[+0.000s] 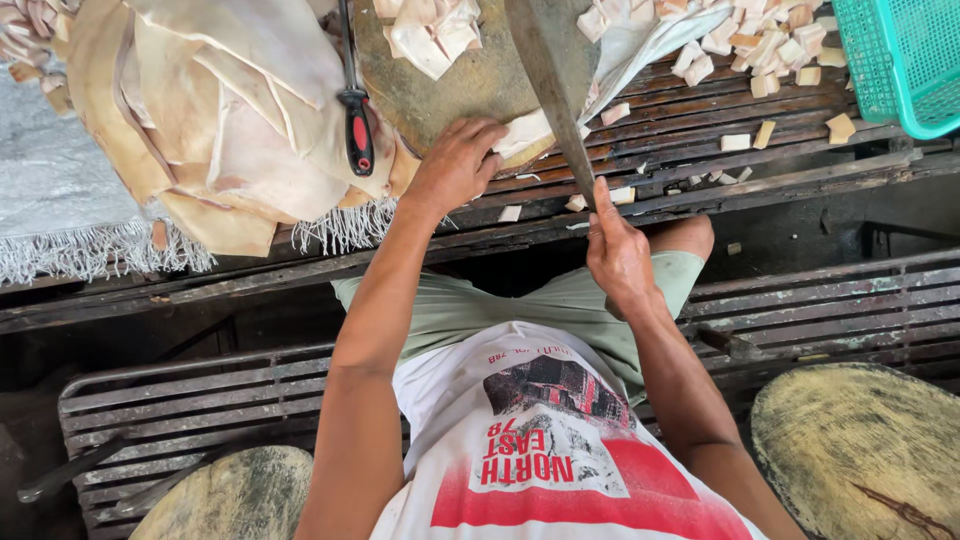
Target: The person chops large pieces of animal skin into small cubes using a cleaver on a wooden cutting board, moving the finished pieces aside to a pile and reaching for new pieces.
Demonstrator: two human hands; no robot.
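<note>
Dark slatted bench (700,130), round chopping block (470,90), scattered pale cubes (750,45), green basket (905,60)

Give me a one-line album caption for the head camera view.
Left hand steadies a pale strip on a round chopping block while right hand holds a cleaver.

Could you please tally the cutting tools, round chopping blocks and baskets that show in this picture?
Cleaver, held by the right hand: 1
Red-and-black-handled knife: 1
Round chopping blocks: 3
Green basket: 1
Total: 6
</note>
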